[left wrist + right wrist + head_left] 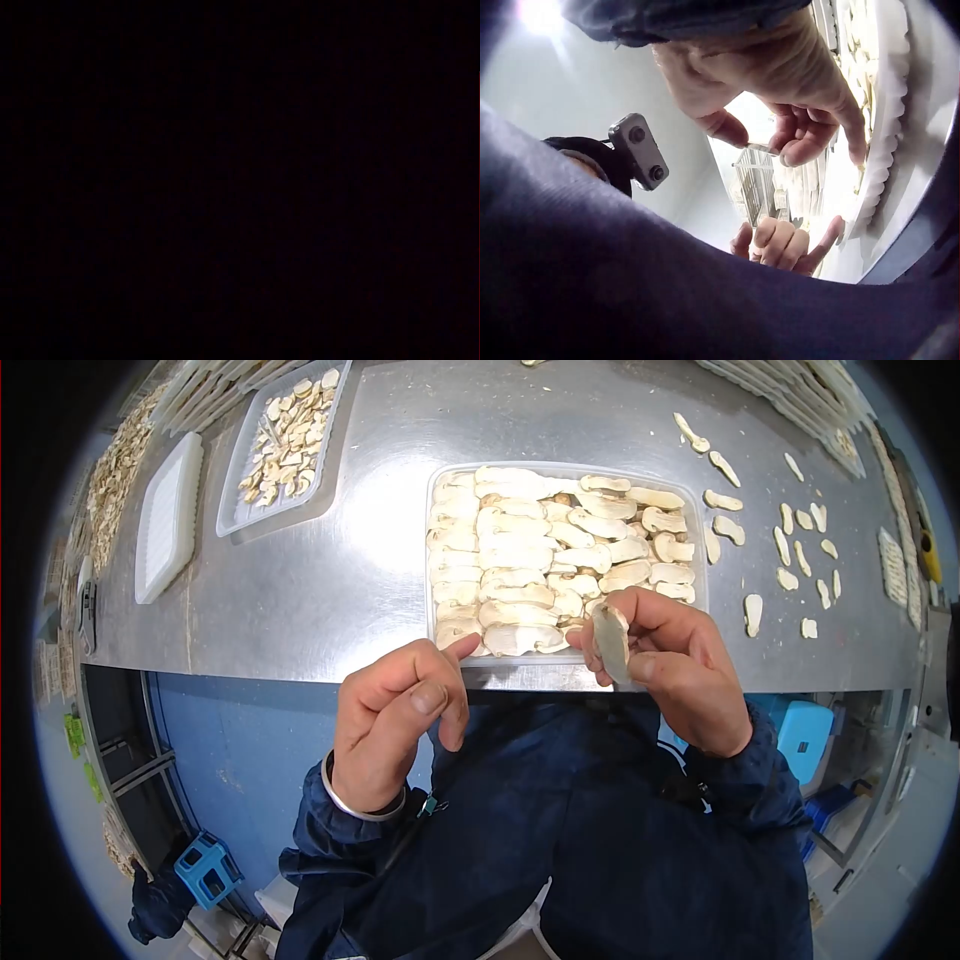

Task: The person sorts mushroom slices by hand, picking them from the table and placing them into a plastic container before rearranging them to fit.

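Note:
In the head view my right hand (690, 665) pinches a pale mushroom slice (611, 643) between thumb and fingers, just over the near edge of a clear plastic tray (433, 560). Rows of sliced mushrooms (515, 550) lie side by side in that tray. My left hand (395, 710) is at the tray's near left corner, its fingers loosely curled and one finger reaching out to the rim, with nothing seen in it. The right wrist view shows my right hand (780, 90) from below, and past it my left hand (784, 244). The left wrist view is black.
Loose mushroom slices (723, 500) lie scattered on the steel table (390, 420) to the right. At the back left stand a tray of mushroom pieces (230, 500) and a white ribbed tray (168, 520). Blue stools (805, 740) show below the table.

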Motion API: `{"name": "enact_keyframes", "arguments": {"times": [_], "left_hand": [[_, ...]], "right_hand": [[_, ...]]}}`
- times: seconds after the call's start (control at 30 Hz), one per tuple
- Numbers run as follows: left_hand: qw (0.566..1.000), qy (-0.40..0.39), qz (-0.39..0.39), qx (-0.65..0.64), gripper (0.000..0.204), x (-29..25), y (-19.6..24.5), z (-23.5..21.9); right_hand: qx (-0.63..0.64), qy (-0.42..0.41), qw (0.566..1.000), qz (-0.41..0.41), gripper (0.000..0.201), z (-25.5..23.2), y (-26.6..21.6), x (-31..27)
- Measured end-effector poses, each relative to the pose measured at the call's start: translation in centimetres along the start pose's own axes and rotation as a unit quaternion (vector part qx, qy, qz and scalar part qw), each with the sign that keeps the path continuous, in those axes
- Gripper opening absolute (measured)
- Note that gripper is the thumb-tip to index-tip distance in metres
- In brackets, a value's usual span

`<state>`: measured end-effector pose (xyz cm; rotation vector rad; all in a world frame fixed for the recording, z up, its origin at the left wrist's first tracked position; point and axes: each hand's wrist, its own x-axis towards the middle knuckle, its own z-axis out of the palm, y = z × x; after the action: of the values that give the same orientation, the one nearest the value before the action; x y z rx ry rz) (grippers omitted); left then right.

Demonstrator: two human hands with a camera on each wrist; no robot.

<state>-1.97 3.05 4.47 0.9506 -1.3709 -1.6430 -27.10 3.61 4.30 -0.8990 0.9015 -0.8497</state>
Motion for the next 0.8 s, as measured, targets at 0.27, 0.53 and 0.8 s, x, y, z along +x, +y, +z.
{"name": "enact_keyframes", "arguments": {"times": [0.27, 0.53, 0.8], "left_hand": [[1.0, -0.003, -0.009, 0.005, 0.033, 0.1, 0.1, 0.1], [1.0, 0.005, -0.007, 0.001, 0.033, 0.0, 0.1, 0.2], [0.998, -0.045, 0.044, 0.028, 0.036, 0.9, 2.7, 2.5]], "right_hand": [[-0.026, 0.026, 0.999, 0.026, 0.025, 0.6, -0.4, 0.0], [-0.013, 0.016, 1.0, 0.021, 0.024, 0.7, -0.5, 0.0], [-0.027, 0.041, 0.996, -0.075, 0.028, 0.0, -2.7, -1.7]]}}
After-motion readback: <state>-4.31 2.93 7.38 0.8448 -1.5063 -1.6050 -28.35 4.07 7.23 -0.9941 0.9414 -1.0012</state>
